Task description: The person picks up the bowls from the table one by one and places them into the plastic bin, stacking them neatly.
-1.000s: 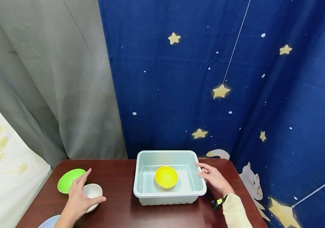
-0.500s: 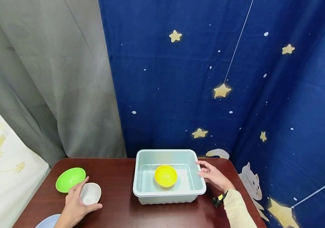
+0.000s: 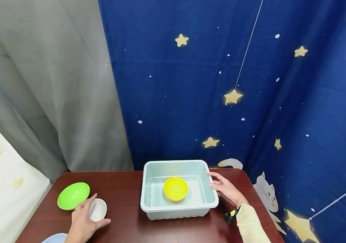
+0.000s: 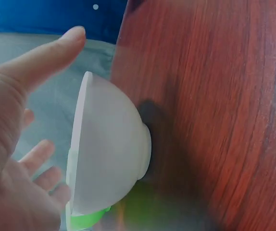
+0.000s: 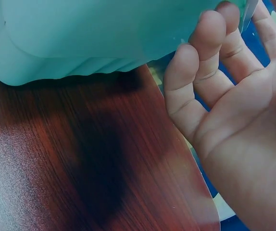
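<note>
A small white bowl [image 3: 98, 210] stands upright on the table at left, its foot against the wood in the left wrist view. My left hand [image 3: 83, 221] spreads thumb and fingers around it; the thumb [image 4: 51, 57] is clear of the rim. Just behind lies a green bowl [image 3: 73, 196]. A pale blue-green tub [image 3: 177, 215] stands at the table's middle with a yellow bowl [image 3: 176, 189] inside. At the tub's right rim is my right hand [image 3: 225, 189], its fingers loosely bent beside the outer wall in the right wrist view. How firmly they touch it cannot be told.
Part of a light blue bowl [image 3: 55, 238] shows at the front left, beside the left forearm. The dark red-brown table [image 3: 124, 195] ends at a grey curtain [image 3: 90, 101] and a blue star-patterned curtain [image 3: 173, 101].
My left hand has come lower around the white bowl. The right hand stays at the tub's rim, and the tub and yellow bowl stay in place. The view shifts slightly.
</note>
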`<state>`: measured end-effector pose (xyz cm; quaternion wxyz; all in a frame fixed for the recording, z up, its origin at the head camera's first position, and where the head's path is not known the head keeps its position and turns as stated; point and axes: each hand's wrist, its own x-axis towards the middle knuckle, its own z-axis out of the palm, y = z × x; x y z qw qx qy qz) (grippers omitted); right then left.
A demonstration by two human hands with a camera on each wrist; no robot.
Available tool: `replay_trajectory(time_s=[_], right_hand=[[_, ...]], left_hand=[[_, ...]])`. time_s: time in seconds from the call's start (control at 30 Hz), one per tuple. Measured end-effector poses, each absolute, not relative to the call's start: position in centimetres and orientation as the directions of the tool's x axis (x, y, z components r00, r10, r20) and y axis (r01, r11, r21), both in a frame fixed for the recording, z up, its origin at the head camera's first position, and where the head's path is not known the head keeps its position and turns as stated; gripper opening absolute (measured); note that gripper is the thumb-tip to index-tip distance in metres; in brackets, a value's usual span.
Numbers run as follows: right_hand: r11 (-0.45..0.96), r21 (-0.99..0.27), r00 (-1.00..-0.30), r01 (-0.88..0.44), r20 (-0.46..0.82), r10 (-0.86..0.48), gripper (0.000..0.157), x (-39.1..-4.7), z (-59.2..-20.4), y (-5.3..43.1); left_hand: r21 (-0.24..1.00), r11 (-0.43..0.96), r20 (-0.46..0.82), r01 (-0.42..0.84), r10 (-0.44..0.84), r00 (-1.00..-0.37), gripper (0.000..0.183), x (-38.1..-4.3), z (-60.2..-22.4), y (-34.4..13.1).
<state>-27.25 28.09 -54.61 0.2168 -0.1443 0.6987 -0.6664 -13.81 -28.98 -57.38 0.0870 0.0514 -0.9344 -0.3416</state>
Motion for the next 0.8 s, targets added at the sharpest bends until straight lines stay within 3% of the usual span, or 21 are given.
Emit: replay_trajectory(time_s=[0.1, 0.17, 0.4, 0.8], right_hand=[[0.062, -0.994, -0.866, 0.088, -0.107, -0.488, 0.061, -27.15, -54.67, 27.91], [0.059, -0.994, -0.867, 0.094, -0.110, -0.485, 0.061, -27.06, -54.65, 27.85], [0.053, -0.994, -0.865, 0.095, -0.109, -0.491, 0.061, -26.87, -54.48, 27.85], [-0.006, -0.996, -0.864, 0.092, -0.077, -0.498, 0.060, -27.09, -55.06, 27.87]], left_hand=[[0.609, 0.793, 0.243, 0.001, -0.185, -0.952, 0.115, -13.76, -57.81, -29.22], [0.590, 0.807, 0.245, -0.021, -0.204, -0.948, 0.118, -13.77, -57.86, -29.39], [0.570, 0.789, -0.050, -0.229, -0.245, -0.968, 0.132, -14.05, -57.33, -29.47], [0.561, 0.802, -0.069, -0.206, -0.203, -0.977, 0.135, -14.68, -57.49, -28.81]])
